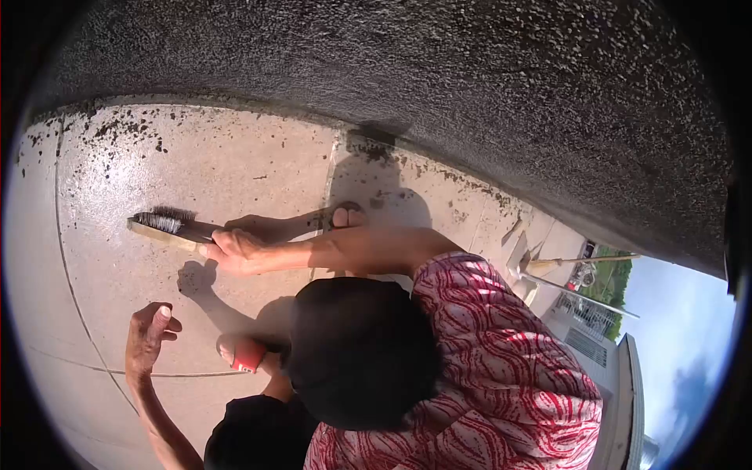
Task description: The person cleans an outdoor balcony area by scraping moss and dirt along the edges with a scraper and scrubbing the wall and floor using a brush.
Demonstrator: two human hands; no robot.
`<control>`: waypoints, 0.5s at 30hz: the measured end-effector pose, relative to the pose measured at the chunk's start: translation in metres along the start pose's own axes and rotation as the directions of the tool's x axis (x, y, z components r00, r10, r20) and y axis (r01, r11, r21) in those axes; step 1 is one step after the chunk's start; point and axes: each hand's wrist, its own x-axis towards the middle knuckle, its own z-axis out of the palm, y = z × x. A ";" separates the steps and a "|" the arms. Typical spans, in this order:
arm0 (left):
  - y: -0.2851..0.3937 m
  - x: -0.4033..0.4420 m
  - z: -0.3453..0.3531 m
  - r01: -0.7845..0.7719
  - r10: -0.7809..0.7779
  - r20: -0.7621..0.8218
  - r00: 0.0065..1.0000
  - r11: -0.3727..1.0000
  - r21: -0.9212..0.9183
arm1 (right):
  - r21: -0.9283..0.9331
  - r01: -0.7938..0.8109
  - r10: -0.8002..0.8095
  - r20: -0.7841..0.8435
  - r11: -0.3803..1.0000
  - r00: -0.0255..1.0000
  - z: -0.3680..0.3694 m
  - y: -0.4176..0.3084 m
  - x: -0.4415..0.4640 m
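My right hand (235, 251) is closed around the handle of a brush (159, 231) with a pale, wood-coloured back. Its bristles face the dark wall, and the brush is over the sunlit paved floor. Whether the bristles touch the floor, I cannot tell. My left hand (151, 337) is held apart from the brush, fingers loosely bent and spread, with nothing visible in it. A red slipper (247, 355) covers one foot near that hand. The toes of another foot (348, 217) show beneath my right forearm. Black rounded shapes (360, 352) cover part of the view beside the red-and-white patterned shirt (501, 345).
A dark, rough wall (392, 70) rises along the paved floor (235, 157). Dark crumbs of debris (117, 129) lie along its foot. Long-handled tools (560, 262) rest farther off at the right, near a building (587, 337).
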 end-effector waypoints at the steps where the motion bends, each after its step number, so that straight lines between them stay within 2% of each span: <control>1: -0.001 0.002 0.020 0.000 0.004 0.046 0.999 0.996 -0.093 | 0.098 -0.018 0.020 -0.022 0.995 1.000 0.015 0.000 -0.003; 2: -0.003 0.008 0.046 -0.013 0.020 0.026 0.999 0.969 -0.245 | -0.089 0.191 -0.189 0.021 0.978 0.982 -0.001 -0.022 -0.024; 3: -0.017 0.022 0.064 0.040 -0.015 0.059 0.998 0.894 -0.447 | -0.107 0.273 -0.252 0.180 0.956 0.951 0.006 -0.022 -0.022; 4: -0.014 0.028 0.081 0.018 0.015 0.047 0.999 0.777 -0.629 | -0.097 0.359 -0.308 0.339 0.928 0.889 0.013 -0.022 -0.020; 5: -0.010 0.029 0.098 0.004 0.031 0.030 0.999 0.617 -0.787 | -0.061 0.433 -0.353 0.482 0.899 0.802 0.016 -0.025 -0.021; 6: -0.018 0.037 0.097 -0.060 0.046 -0.039 0.998 0.692 -0.719 | -0.085 0.550 -0.485 0.377 0.831 0.789 0.012 -0.012 -0.027; 7: -0.032 0.041 0.092 -0.057 -0.009 -0.085 0.996 0.670 -0.740 | -0.120 0.659 -0.613 0.274 0.742 0.741 0.009 0.002 -0.027; 8: -0.043 0.040 0.082 -0.081 0.032 -0.078 0.996 0.640 -0.764 | 0.047 0.544 -0.531 0.300 0.838 0.792 -0.032 -0.003 -0.044; 9: -0.049 0.037 0.075 -0.110 0.077 -0.079 0.994 0.603 -0.790 | 0.115 0.552 -0.556 -0.002 0.826 0.831 -0.049 0.019 -0.053; 10: -0.047 0.030 0.075 -0.148 0.029 -0.169 0.985 0.648 -0.747 | -0.051 0.414 -0.405 -0.350 0.909 0.845 -0.066 0.034 -0.071; 11: -0.044 0.021 0.077 -0.184 -0.015 -0.268 0.963 0.690 -0.700 | 0.107 0.264 -0.150 -0.600 0.959 0.786 -0.088 0.040 -0.104; 12: -0.046 0.016 0.082 -0.241 -0.003 -0.345 0.939 0.710 -0.662 | 0.222 0.013 0.138 -0.652 0.975 0.746 -0.104 0.052 -0.143; 13: -0.047 0.013 0.083 -0.254 0.020 -0.356 0.934 0.738 -0.625 | 0.264 0.098 0.159 -0.795 0.960 0.585 -0.093 0.104 -0.164; 15: -0.020 -0.002 0.099 -0.256 -0.006 -0.411 0.912 0.774 -0.579 | 0.120 -0.232 0.241 -0.753 0.965 0.612 -0.081 0.150 -0.241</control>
